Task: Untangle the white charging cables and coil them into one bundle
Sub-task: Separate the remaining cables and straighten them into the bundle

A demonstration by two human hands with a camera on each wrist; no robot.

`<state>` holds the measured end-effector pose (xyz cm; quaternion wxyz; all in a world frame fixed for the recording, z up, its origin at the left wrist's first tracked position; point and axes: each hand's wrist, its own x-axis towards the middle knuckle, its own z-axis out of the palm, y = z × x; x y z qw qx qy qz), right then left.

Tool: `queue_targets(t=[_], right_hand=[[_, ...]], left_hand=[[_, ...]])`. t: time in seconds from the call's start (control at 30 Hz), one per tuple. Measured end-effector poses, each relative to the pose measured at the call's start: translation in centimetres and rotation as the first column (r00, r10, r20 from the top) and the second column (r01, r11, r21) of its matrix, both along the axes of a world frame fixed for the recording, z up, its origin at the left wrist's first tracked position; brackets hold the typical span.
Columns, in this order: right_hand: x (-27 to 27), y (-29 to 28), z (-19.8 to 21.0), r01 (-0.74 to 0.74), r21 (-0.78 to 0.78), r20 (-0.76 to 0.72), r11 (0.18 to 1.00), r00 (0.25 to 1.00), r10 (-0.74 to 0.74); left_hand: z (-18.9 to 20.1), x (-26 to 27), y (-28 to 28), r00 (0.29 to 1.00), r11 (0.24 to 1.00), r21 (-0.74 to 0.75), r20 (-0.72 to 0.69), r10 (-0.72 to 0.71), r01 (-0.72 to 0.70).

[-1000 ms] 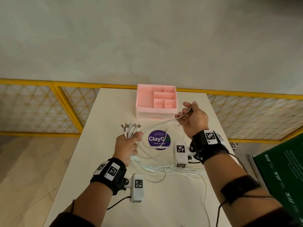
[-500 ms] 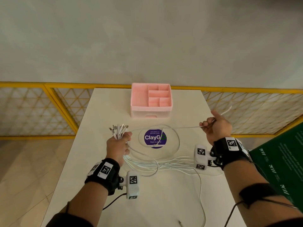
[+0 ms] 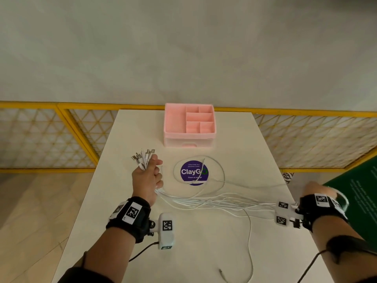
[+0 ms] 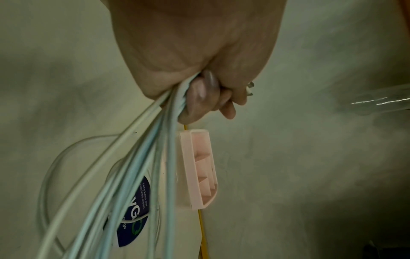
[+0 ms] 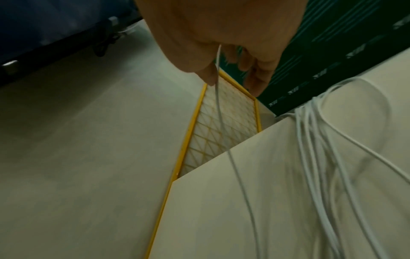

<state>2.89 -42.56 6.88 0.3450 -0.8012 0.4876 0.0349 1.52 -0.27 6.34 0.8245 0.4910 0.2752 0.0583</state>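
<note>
My left hand [image 3: 147, 176] stays clenched round cables [image 3: 214, 201] near table [image 3: 204, 252] left edge. My right hand [image 5: 224, 43], pinching one strand, now past right edge: strand pulled free of loop.

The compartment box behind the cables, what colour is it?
Pink; the compartment box shows best in the head view.

The left hand [image 3: 147, 176] grips a bunch of white cables [image 3: 214, 200], plugs sticking up above the fist. The cables trail across the table [image 3: 204, 242] toward the blurred right hand [image 3: 318, 190]. A pink organizer [image 3: 189, 124] stands behind a purple sticker [image 3: 194, 173].
</note>
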Motion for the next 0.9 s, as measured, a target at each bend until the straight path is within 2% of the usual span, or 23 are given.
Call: queue_targets(t=[0.03,0.13,0.17,0.23,0.3,0.33,0.4,0.43,0.47,0.53,0.57,0.6,0.73,0.8,0.9], right_hand=[[-0.6,0.3,-0.2,0.041,0.057,-0.014,0.998,0.999,-0.040],[-1.2,1.7,-0.8,-0.037,0.022,0.032,0.999,0.999,0.036],[-0.7,2.1,-1.3,-0.034,0.094,-0.011,0.995,0.999,0.035],[0.7,3.4,-3.4,-0.010,0.259,0.032,0.966,0.999,0.002],[1.8,6.7,-4.1,-0.178,0.263,0.169,0.948,0.976,0.136],[1.7,9.3,-3.6,-0.324,0.216,0.272,0.921,0.926,0.262],[0.6,15.5,-2.0,-0.610,0.152,0.481,0.777,0.733,0.482],[-0.2,18.1,-1.5,-0.742,0.163,0.534,0.650,0.620,0.574],[-1.2,20.7,-0.6,-0.850,0.149,0.531,0.506,0.500,0.684],[-2.3,24.2,-0.2,-0.968,0.042,0.402,0.249,0.245,0.883],[-2.6,25.2,-0.7,-0.985,-0.050,0.329,0.164,0.139,0.934],[-2.7,25.9,-1.0,-0.986,-0.112,0.267,0.126,0.092,0.959],[-2.7,25.4,-2.4,-0.997,-0.037,0.160,0.068,0.061,0.985],[-2.7,24.0,-3.5,-0.997,-0.069,0.063,0.039,0.035,0.997],[-2.7,22.0,-5.1,-0.990,-0.122,-0.009,0.076,0.077,0.997]], left_hand=[[0.1,0.1,-0.2,1.000,1.000,-0.002,0.003,0.002,-0.002],[0.5,0.3,-0.8,1.000,1.000,-0.020,0.016,0.014,-0.013],[0.6,0.4,-1.0,1.000,1.000,-0.022,0.026,0.017,-0.017],[1.0,0.6,-1.3,0.999,1.000,-0.024,0.051,0.020,-0.018],[1.4,0.7,-1.6,0.998,1.000,-0.015,0.062,0.013,-0.012],[1.6,0.7,-1.7,0.998,1.000,-0.007,0.064,0.008,-0.007],[1.8,0.6,-2.1,0.998,1.000,0.002,0.067,-0.002,0.001],[1.8,0.6,-2.3,0.998,1.000,0.004,0.069,-0.006,0.005],[1.9,0.6,-2.5,0.997,1.000,0.005,0.072,-0.010,0.010],[2.1,0.5,-2.8,0.997,1.000,0.004,0.073,-0.018,0.018],[2.2,0.5,-2.8,0.997,1.000,0.006,0.073,-0.017,0.016],[2.3,0.5,-2.7,0.997,1.000,0.009,0.074,-0.011,0.011],[2.1,0.7,-1.7,0.998,0.999,-0.009,0.057,0.035,-0.034],[1.7,0.8,-1.4,0.997,0.997,-0.041,0.046,0.064,-0.062],[1.3,0.8,-1.6,0.997,0.994,-0.089,0.032,0.073,-0.070]])
